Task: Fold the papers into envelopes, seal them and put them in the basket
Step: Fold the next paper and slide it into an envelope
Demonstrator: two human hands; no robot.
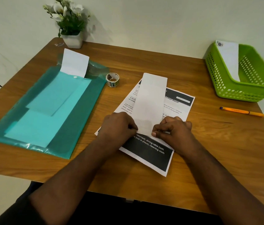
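Both hands are pinching the near end of the folded white paper (150, 101): the left hand (118, 125) at its left corner, the right hand (172, 129) at its right. The strip is lying between them on a printed sheet (147, 151), stretching away from the fingers, and the green basket (244, 88) is sitting well beyond the right hand, holding one envelope (229, 57).

My view is evenly lit and soft; the table (209, 143) bows at the edges, and the basket (248, 88) beyond my right hand (173, 129) blurs slightly.

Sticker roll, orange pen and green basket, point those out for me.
sticker roll (112, 79), head view, on its top rim.
orange pen (242, 111), head view, mid-barrel.
green basket (244, 91), head view, on its perforated front wall.
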